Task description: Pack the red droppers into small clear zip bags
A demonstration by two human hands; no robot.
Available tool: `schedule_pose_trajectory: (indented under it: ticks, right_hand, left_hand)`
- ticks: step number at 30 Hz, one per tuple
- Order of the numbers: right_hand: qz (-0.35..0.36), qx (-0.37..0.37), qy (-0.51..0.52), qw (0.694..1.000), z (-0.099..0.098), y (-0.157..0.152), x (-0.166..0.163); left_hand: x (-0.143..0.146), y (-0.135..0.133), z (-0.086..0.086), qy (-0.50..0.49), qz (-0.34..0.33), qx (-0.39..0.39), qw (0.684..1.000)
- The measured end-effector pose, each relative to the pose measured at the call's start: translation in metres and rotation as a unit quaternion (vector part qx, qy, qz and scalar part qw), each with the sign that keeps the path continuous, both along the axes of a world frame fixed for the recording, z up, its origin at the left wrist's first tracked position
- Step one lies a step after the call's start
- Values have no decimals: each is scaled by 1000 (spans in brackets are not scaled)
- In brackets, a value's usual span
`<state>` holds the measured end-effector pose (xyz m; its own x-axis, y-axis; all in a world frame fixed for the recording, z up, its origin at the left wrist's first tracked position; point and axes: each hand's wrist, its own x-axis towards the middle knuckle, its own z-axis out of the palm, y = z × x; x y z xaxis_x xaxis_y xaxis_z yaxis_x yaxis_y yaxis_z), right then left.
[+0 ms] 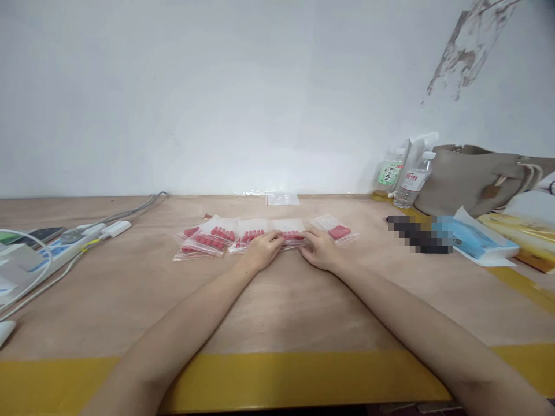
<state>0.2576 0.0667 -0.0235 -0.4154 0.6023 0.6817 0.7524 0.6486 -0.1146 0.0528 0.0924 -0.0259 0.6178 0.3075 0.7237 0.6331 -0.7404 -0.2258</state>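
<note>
Several small clear zip bags of red pieces [223,234] lie in a row on the wooden table [277,306]. My left hand [261,249] and my right hand [319,248] both rest on the bag in the middle of the row [291,234], fingers curled and pressing its near edge. One more bag with red pieces [338,231] lies just right of my right hand. At the far edge by the wall sits a single empty clear bag [281,199].
A power strip with plugs and cables [73,242] lies at the left. At the right stand two bottles [407,179], a beige handbag [472,179], a blue packet [472,240] and a blurred dark object [411,234]. Yellow tape [277,378] marks the table's front edge.
</note>
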Motion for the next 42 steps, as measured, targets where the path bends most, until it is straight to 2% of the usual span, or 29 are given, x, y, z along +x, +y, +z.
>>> schedule_pose_trajectory:
  ticks: [6, 10, 19, 24, 29, 42]
  right_hand:
    - [-40, 27, 7, 999, -5, -2, -1]
    - [-37, 56, 0, 998, -3, -3, -5]
    - [-26, 161, -138, 977, 6, 0, -36]
    - [-20, 232, -186, 955, 3, 6, -38]
    - [-23, 248, -205, 947, 2, 8, -37]
    - [-62, 219, -210, 951, 1, 3, 21]
  left_hand:
    - [-9, -1, 3, 42, -14, 34, 998]
    - [-11, -1, 8, 65, -25, 48, 996]
    - [-14, -1, 8, 64, -36, 57, 996]
    - [-13, -3, 10, 66, -37, 55, 996]
    - [-12, -5, 12, 65, -37, 49, 996]
    - [-22, -5, 9, 50, -30, 5, 998]
